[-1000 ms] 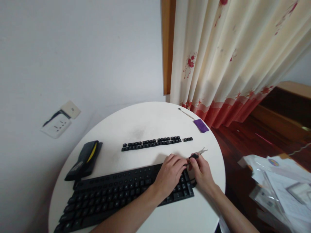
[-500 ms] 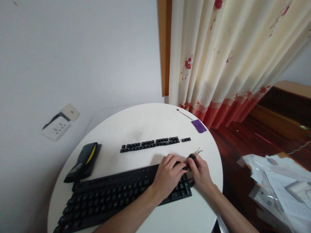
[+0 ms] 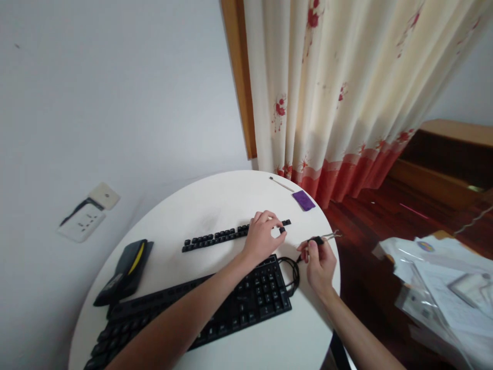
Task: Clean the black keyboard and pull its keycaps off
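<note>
My left hand (image 3: 262, 234) pinches a small black keycap (image 3: 282, 230) between thumb and finger, raised near the right end of the keycap rows (image 3: 215, 238). My right hand (image 3: 320, 262) is closed around a wire keycap puller (image 3: 318, 240); its black handle shows, and its metal prongs point right past the table edge. The black keyboard (image 3: 242, 303) lies below, partly hidden by my left forearm. A coiled black cable (image 3: 295, 275) sits at its right end, beside my right hand.
A black-and-yellow handheld device (image 3: 125, 270) stands at the left of the round white table (image 3: 234, 190). Toward the back right lie a toothbrush-like brush (image 3: 282, 184) and a purple cloth (image 3: 304, 200). Papers and plastic bags (image 3: 427, 288) are on the right, below table level.
My left hand has lifted off the keyboard and moved up toward the keycap rows with a keycap. My right hand has moved right, away from the keyboard, still holding the puller.
</note>
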Motion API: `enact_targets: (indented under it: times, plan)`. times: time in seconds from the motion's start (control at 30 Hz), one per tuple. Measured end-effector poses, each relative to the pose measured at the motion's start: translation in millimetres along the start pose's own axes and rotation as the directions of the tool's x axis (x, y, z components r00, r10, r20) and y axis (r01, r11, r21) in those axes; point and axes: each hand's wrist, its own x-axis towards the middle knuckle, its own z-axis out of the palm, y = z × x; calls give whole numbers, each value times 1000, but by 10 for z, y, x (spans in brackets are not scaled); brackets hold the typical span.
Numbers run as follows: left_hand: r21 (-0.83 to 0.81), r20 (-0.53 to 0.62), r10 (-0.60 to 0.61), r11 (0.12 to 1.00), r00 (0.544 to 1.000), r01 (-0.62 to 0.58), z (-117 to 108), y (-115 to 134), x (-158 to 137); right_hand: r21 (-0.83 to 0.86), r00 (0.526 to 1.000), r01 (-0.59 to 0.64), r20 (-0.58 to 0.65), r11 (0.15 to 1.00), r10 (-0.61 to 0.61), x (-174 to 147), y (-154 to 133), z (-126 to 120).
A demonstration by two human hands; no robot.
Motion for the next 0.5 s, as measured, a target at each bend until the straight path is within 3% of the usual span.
enact_targets:
  times: [0.27,0.5]
  plan:
    - [95,101,1,995,995,-10,668,24,436,51,999,7,-39,999,-5,43,47,-15]
    - [186,120,-58,982,991,35,745,-65,523,47,1000,0,1,999,0,35,74,-26]
